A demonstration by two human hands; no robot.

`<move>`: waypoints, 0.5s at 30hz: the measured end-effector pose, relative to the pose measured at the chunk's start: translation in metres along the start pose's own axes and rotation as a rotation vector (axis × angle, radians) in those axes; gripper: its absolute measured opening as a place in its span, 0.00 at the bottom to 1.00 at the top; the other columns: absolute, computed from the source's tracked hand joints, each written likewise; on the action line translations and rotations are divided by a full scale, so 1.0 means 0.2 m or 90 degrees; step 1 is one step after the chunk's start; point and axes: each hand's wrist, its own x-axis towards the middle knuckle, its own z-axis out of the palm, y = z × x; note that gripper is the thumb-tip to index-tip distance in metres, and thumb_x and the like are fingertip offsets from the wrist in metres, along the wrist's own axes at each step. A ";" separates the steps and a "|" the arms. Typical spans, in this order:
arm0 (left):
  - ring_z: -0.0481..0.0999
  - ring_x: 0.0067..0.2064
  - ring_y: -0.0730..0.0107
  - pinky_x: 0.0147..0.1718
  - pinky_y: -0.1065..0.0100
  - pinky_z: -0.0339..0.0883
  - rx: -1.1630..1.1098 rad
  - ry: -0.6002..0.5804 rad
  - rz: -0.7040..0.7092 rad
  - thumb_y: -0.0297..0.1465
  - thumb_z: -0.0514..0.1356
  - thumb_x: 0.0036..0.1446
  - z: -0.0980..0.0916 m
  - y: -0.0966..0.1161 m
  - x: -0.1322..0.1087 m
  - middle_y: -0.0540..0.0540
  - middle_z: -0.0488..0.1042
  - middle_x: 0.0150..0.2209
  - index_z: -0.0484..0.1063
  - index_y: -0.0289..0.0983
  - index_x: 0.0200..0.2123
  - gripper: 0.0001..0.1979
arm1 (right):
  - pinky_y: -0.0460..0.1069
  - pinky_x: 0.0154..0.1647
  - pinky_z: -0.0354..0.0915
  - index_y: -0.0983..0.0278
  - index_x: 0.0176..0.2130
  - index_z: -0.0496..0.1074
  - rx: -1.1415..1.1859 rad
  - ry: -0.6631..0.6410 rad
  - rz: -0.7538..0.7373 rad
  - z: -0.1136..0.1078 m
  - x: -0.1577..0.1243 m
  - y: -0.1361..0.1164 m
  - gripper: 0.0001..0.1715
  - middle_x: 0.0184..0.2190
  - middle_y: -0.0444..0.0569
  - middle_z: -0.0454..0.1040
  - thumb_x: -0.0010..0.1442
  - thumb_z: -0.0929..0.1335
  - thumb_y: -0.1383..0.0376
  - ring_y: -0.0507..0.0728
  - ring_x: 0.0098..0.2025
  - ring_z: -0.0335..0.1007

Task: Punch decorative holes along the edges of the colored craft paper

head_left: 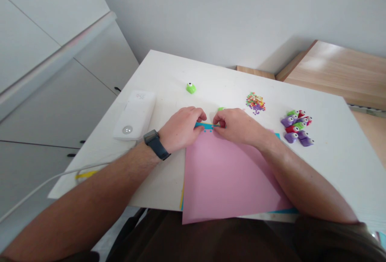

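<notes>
A pink paper sheet (pixel 229 173) lies on the white table (pixel 169 73) on top of a blue sheet (pixel 208 126) whose far edge shows several small punched holes. My left hand (pixel 182 127), a dark watch on its wrist, is closed with its fingertips pinching the far edge of the blue sheet. My right hand (pixel 237 125) is closed at the same edge, just to the right. A small green paper punch (pixel 221 109) peeks out from behind my right hand's fingers; whether they hold it is hidden.
Another green punch (pixel 191 88) stands farther back. A heap of coloured paper bits (pixel 255 103) and a cluster of purple, red and green punches (pixel 297 127) lie to the right. A white device (pixel 135 113) with a cable sits at the left. A wooden surface (pixel 340 73) adjoins behind.
</notes>
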 end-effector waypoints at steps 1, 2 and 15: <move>0.77 0.46 0.58 0.46 0.59 0.70 -0.007 0.004 0.001 0.27 0.59 0.58 0.00 0.00 0.00 0.44 0.78 0.43 0.74 0.37 0.44 0.10 | 0.48 0.32 0.57 0.60 0.39 0.80 0.002 -0.001 0.000 0.00 0.00 0.00 0.10 0.34 0.46 0.80 0.59 0.68 0.63 0.53 0.30 0.69; 0.78 0.45 0.58 0.45 0.59 0.70 -0.016 0.006 0.002 0.26 0.58 0.58 0.00 0.00 0.00 0.44 0.78 0.42 0.74 0.37 0.44 0.10 | 0.48 0.31 0.57 0.60 0.39 0.80 0.002 -0.002 0.000 0.00 0.00 0.00 0.10 0.34 0.46 0.80 0.59 0.68 0.63 0.53 0.30 0.69; 0.80 0.42 0.64 0.42 0.63 0.71 -0.117 0.025 -0.041 0.24 0.58 0.60 -0.02 0.03 0.01 0.46 0.80 0.41 0.74 0.38 0.43 0.09 | 0.47 0.31 0.57 0.61 0.40 0.80 0.001 -0.003 -0.001 -0.01 0.00 -0.01 0.11 0.33 0.47 0.80 0.60 0.68 0.63 0.53 0.30 0.70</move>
